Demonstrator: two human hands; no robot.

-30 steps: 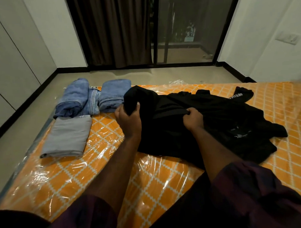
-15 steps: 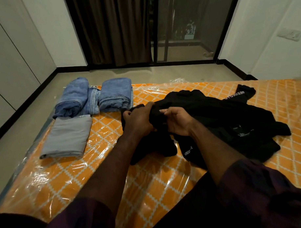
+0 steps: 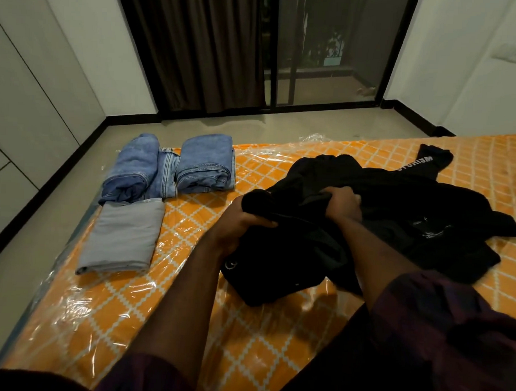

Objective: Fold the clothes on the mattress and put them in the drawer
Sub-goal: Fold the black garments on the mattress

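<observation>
Both hands were in the black garment [image 3: 381, 217], which lay bunched on the orange mattress [image 3: 245, 355] (plastic wrap still on it). The left hand [image 3: 238, 226] had its grip closed around a rolled black edge, fingers curled under the cloth. The right hand [image 3: 342, 205], just beside and slightly beyond it, had its grip clenched on a fold too. Most of the garment sprawled out to the right of both grips. Well to the left of the left grip sat the folded jeans [image 3: 167, 166], with a folded grey cloth [image 3: 123, 237] touching their near edge.
</observation>
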